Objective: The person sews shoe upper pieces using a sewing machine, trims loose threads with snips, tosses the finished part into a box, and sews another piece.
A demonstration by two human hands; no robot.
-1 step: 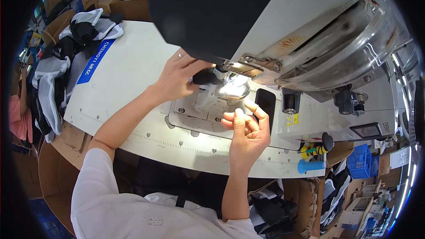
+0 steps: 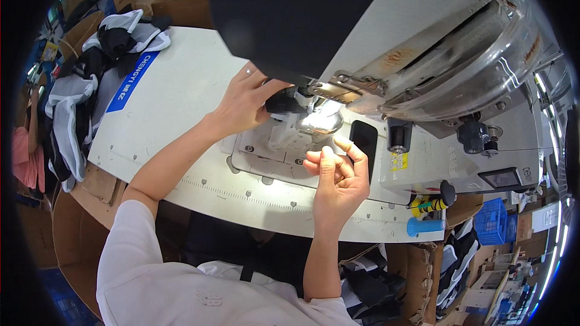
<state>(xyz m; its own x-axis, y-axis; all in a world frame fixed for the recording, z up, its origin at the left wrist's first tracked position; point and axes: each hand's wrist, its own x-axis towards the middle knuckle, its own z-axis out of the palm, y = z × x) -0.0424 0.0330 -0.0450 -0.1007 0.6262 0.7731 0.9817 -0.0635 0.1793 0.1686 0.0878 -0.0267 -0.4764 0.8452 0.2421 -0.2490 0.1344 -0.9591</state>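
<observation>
Under the tall sewing machine head (image 2: 368, 42) a lamp lights the metal sewing point (image 2: 323, 119). My left hand (image 2: 241, 101) is closed on a small black fabric piece (image 2: 285, 101) at the left of that point. Part of its fingers is hidden behind the large black panel (image 2: 272, 18). Close below the lit metal, my right hand (image 2: 341, 178) is raised with fingers curled and thumb near the index finger. Whether something thin is pinched there is too small to make out.
A dark rounded rectangular thing (image 2: 364, 139) lies right of the sewing point. A blue spool (image 2: 425, 226) and a yellow-and-black tool (image 2: 430, 206) sit at the table's right end. Black-and-white pieces (image 2: 72, 99) are heaped left; a cardboard box (image 2: 67, 223) stands below them.
The view has shifted very slightly. Both hands keep the same posture, and the black fabric piece stays in my left hand.
</observation>
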